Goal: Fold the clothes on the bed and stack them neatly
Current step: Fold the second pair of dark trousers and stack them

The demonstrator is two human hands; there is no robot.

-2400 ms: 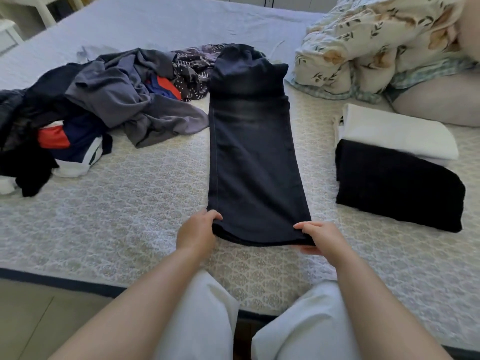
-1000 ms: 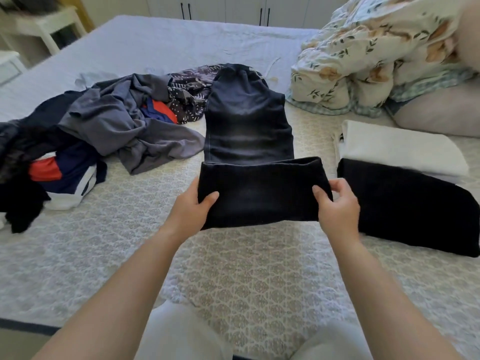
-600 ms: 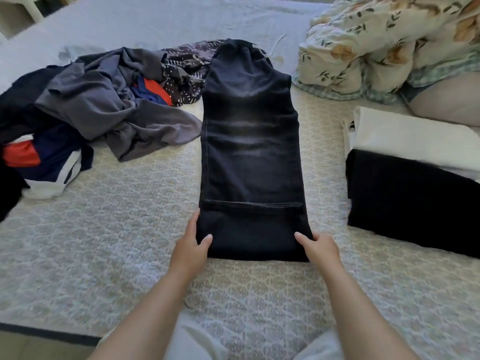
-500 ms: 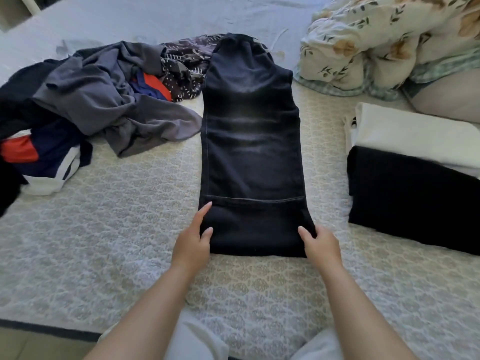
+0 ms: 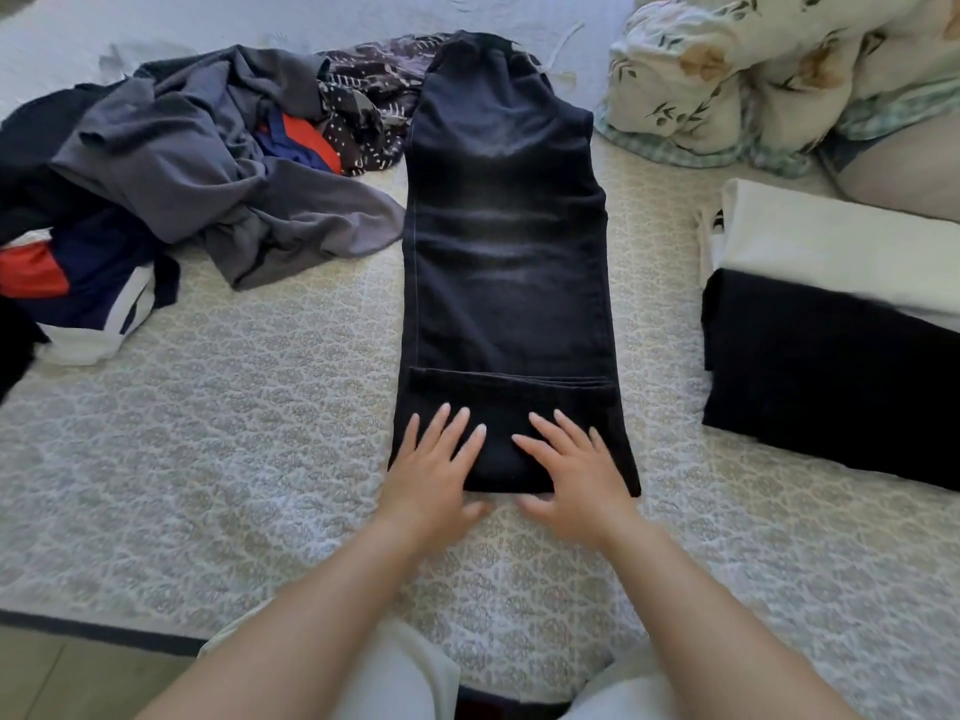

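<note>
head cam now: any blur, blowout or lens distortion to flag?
Head view: daylight, soft and even; the white folded garment is near blown out, with a smeared lower edge. The black folded garment shows no detail. Both hands are slightly motion-soft on the dark jeans. Wide-angle lens.

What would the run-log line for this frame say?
step: pressing first fold | dark jeans: cuff end folded up | left hand, right hand: flat on fold | unfolded pile: left
</note>
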